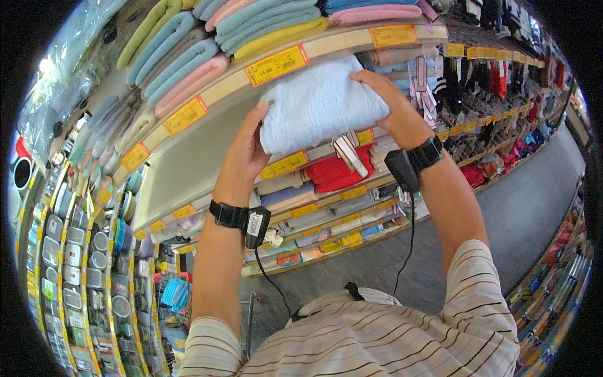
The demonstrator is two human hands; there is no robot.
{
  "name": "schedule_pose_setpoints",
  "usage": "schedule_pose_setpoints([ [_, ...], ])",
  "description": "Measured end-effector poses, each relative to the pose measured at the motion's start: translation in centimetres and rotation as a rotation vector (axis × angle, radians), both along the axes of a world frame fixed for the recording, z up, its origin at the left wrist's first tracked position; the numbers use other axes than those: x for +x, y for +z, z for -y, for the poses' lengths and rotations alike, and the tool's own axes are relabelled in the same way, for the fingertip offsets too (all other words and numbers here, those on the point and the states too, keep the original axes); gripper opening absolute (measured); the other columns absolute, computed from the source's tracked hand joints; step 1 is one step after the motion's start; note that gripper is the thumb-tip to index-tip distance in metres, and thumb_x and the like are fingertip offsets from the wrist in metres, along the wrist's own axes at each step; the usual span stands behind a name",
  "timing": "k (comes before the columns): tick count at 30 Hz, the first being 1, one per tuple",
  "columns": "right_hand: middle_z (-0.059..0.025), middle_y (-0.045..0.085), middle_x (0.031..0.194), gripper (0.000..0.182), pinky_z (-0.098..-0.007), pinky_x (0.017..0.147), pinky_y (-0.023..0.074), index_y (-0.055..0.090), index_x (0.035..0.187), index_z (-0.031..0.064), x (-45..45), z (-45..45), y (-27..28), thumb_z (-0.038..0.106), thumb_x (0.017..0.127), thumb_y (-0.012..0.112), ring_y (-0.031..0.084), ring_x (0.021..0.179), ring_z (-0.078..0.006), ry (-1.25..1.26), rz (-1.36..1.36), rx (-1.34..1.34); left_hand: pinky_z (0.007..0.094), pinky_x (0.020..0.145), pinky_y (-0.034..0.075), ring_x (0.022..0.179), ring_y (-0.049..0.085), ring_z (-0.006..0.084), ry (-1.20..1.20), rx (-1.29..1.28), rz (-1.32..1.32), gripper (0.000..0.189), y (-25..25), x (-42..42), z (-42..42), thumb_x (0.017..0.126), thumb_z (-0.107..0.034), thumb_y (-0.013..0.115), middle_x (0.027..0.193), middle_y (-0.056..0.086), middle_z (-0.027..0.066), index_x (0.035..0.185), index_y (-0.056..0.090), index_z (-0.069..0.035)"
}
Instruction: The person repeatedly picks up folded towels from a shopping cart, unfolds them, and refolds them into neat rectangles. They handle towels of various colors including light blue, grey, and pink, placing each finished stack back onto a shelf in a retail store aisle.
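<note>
A folded light blue towel point(322, 103) is held up between my two hands, in front of the store shelves. My left hand point(247, 146) grips its left end, with the thumb on top. At the opposite end, my right hand point(379, 96) has its thumb over the upper corner and its other fingers mostly hidden underneath. Just below the towel, bundled paper tags point(351, 153) hang over a folded red towel point(337, 169). Part of the shelf behind is covered by the towel.
Stacked towels point(268, 23) fill the shelf above, its edge carrying yellow price labels point(277, 65). A bare shelf board point(188, 160) lies left of my left hand. Plastic containers point(73, 254) line racks at the left. Socks point(454, 80) hang at the right. Cables run from both wrist straps.
</note>
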State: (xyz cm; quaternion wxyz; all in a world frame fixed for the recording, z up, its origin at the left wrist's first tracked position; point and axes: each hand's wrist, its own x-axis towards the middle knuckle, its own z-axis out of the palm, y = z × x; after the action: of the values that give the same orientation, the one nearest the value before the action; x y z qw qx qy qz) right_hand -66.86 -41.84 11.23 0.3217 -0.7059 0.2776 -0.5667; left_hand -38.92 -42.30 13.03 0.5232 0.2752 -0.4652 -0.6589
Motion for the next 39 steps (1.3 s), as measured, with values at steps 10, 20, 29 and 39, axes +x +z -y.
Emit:
schedule_pose_setpoints([
  [10, -0.0158, 0.059, 0.119, 0.050, -0.0340, 0.096, 0.0457, 0.050, 0.127, 0.0045, -2.1, 6.2, 0.9, -0.002, 0.080, 0.064, 0.058, 0.111, -0.0263, -0.291, -0.368, -0.430, 0.0397, 0.089, 0.052, 0.102, 0.063, 0.0220, 0.107, -0.074, -0.054, 0.033, 0.7, -1.8, 8.1, 0.086, -0.019, 0.071, 0.112, 0.065, 0.0076, 0.116, 0.061, -0.009],
  [20, -0.0181, 0.060, 0.114, 0.042, -0.0332, 0.085, 0.0511, 0.048, 0.130, 0.0010, -2.2, 11.0, -1.1, 0.016, 0.092, 0.057, 0.062, 0.102, -0.0266, -0.513, -0.570, -0.431, 0.0436, 0.085, 0.053, 0.101, 0.062, 0.0246, 0.080, -0.239, 0.007, 0.033, -0.6, -2.6, 14.7, 0.087, -0.014, 0.071, 0.111, 0.064, 0.0110, 0.117, 0.059, -0.007],
  [29, -0.0268, 0.059, 0.108, 0.043, -0.0497, 0.092, 0.0460, 0.050, 0.124, -0.0014, -0.3, 5.9, -0.3, 0.017, 0.086, 0.054, 0.055, 0.104, -0.0441, -0.728, -0.422, -0.471, 0.0402, 0.092, 0.047, 0.107, 0.059, 0.0273, 0.294, -0.388, 0.379, 0.029, -0.9, -3.7, 15.3, 0.094, -0.022, 0.058, 0.117, 0.063, 0.0118, 0.118, 0.061, -0.005],
  [39, -0.0237, 0.059, 0.115, 0.034, -0.0453, 0.096, 0.0443, 0.058, 0.120, -0.0011, 1.4, 9.8, -1.3, 0.012, 0.091, 0.045, 0.055, 0.108, -0.0411, -0.637, -0.838, -0.522, 0.0418, 0.096, 0.045, 0.111, 0.058, 0.0309, 0.597, -1.030, 1.244, 0.033, -0.8, -2.7, 18.0, 0.095, -0.027, 0.056, 0.121, 0.062, 0.0149, 0.119, 0.060, -0.004],
])
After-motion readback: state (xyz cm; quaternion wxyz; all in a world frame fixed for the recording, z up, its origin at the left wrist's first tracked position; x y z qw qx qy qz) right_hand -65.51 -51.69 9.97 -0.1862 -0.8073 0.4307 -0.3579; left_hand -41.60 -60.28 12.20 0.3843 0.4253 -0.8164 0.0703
